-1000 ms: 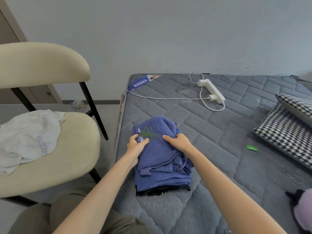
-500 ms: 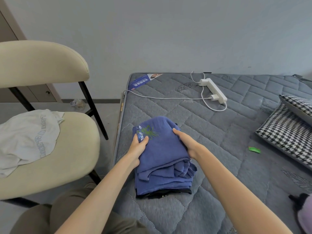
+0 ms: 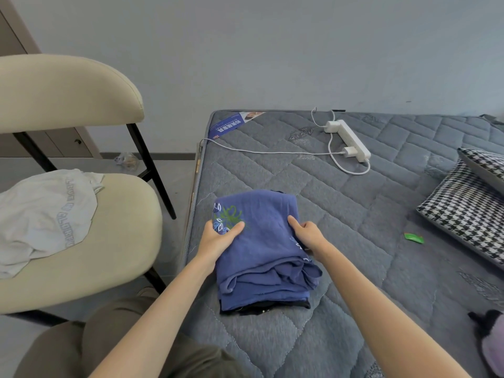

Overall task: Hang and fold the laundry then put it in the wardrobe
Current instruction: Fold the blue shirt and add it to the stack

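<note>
A folded blue garment with a green and white print lies on the grey mattress, on top of a dark garment whose edge shows at the front. My left hand grips the blue garment's left side, thumb across the print. My right hand grips its right side, fingers tucked under the edge. A white garment lies crumpled on the seat of the cream chair to the left.
A white power strip with its cable lies at the mattress's far side beside a blue leaflet. Houndstooth cushions sit at the right, a small green wrapper near them. A purple plush toy lies at the lower right.
My right hand slid from the middle of the blue garment to its right edge. The bundle now looks smoother and squarer. My left hand stayed on the left side.
</note>
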`<action>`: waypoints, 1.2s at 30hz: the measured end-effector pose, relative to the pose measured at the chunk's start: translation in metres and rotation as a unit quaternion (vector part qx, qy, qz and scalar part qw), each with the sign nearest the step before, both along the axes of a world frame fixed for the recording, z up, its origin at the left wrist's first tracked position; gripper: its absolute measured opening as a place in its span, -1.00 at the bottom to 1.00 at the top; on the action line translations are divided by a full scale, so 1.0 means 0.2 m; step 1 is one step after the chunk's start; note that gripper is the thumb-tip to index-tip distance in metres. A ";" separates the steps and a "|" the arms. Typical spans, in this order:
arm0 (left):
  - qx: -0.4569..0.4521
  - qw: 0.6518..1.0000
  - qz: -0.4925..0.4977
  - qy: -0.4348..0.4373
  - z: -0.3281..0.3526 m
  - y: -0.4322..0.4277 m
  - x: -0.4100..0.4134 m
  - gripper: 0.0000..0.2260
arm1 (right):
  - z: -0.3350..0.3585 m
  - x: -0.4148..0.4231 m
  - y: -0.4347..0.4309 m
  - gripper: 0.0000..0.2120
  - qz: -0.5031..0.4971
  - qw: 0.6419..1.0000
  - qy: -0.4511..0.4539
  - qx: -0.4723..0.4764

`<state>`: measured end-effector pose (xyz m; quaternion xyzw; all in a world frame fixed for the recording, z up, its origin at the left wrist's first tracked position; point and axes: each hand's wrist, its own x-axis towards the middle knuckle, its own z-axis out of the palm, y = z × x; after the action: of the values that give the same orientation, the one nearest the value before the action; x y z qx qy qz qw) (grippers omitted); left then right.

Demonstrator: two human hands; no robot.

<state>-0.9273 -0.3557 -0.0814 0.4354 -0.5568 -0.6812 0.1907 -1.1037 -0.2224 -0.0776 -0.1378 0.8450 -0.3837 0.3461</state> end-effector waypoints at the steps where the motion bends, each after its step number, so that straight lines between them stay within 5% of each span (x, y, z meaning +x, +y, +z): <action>1: -0.021 0.999 -0.025 -0.009 0.00 0.01 0.00 -0.43 | 0.01 0.02 0.01 -0.58 0.009 1.000 0.029 0.007; 4: -0.081 0.996 -0.021 0.006 0.01 0.06 -0.01 -0.32 | 0.04 0.06 0.00 -0.69 -0.028 0.989 0.125 -0.077; 7: -0.109 0.993 0.004 0.036 0.04 0.09 -0.02 -0.33 | 0.07 0.06 -0.01 -0.73 -0.126 0.969 0.126 -0.172; 13: -0.167 0.981 -0.027 -0.093 0.01 0.09 0.06 -0.15 | -0.09 0.02 0.07 -0.77 -0.090 0.993 0.000 -0.072; 16: -0.344 0.928 -0.014 -0.142 0.04 0.12 0.04 -0.30 | -0.08 0.03 0.09 -0.66 -0.079 0.993 -0.016 -0.091; 19: -0.526 0.833 -0.068 -0.156 0.09 0.19 -0.03 -0.61 | -0.01 0.03 0.06 -0.58 -0.039 0.994 0.005 -0.102; 23: -0.566 0.739 -0.252 -0.265 0.06 0.26 -0.11 -0.44 | 0.07 0.00 0.01 -0.72 -0.031 0.991 0.016 -0.132; 27: -0.481 0.738 -0.339 -0.331 -0.07 0.26 -0.04 -0.28 | -0.01 -0.01 0.06 -0.82 -0.028 0.996 0.049 -0.070; 31: -0.447 0.754 -0.350 -0.331 -0.06 0.24 0.00 -0.23 | -0.05 0.06 0.09 -0.63 -0.028 0.985 0.169 0.000; 36: -0.461 0.814 -0.252 -0.247 0.03 0.20 -0.03 -0.45 | 0.07 0.13 0.00 -0.60 0.038 0.897 0.427 -0.110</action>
<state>-0.9341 -0.3160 -0.0753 0.2940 -0.9244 -0.2386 0.0467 -1.0786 -0.2225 -0.0629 -0.3576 0.8583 -0.3645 -0.0513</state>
